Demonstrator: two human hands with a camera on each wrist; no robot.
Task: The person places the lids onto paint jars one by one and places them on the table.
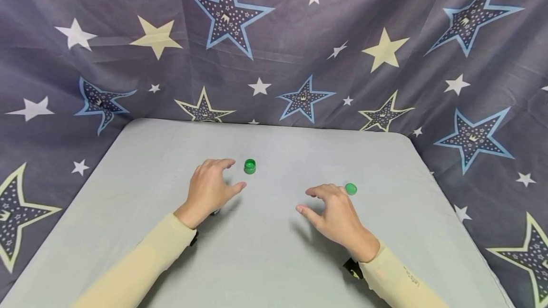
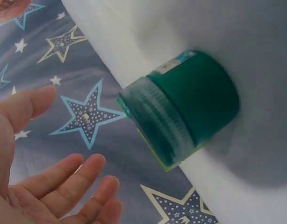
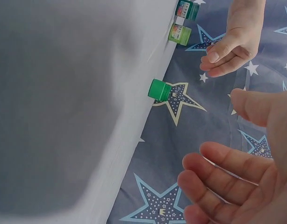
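My left hand (image 1: 210,187) hovers above the table with thumb and fingers apart, holding nothing. To its right stands an uncovered green jar (image 1: 250,167), its rim facing up. Below the left wrist a dark jar (image 1: 215,212) is mostly hidden; the left wrist view shows it as a dark green jar (image 2: 199,98) with a clear collar. A light green jar (image 3: 179,34) stands beside it in the right wrist view. My right hand (image 1: 338,215) also hovers with fingers spread and nothing in them. Just beyond its knuckles lies a round green lid (image 1: 351,188).
The pale grey table (image 1: 274,260) has rounded far corners. A dark star-patterned cloth (image 1: 291,61) hangs behind it and along both sides. Black straps (image 1: 354,268) show under the sleeves at the wrists.
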